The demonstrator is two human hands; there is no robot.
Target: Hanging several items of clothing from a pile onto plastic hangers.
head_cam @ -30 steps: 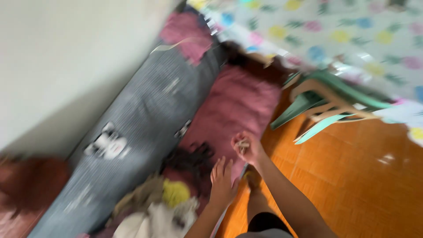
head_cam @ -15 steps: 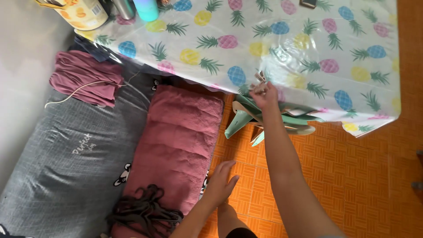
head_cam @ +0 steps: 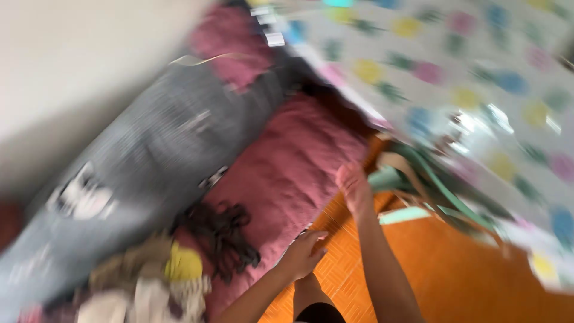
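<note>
Right hand [head_cam: 353, 186] has dropped from the tablecloth [head_cam: 478, 90] edge to beside the maroon cushion [head_cam: 287, 173]; its grip cannot be told (blurred). Left hand [head_cam: 304, 254], fingers loosely spread, rests on the cushion's near edge.

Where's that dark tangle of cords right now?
In the head view, the dark cords lie lower centre-left on the pink mat, beside the clothes pile, left of the left hand.

Orange floor [head_cam: 454, 269] open, stacked chairs [head_cam: 430, 191] seemingly crowding table [head_cam: 478, 90]
</note>
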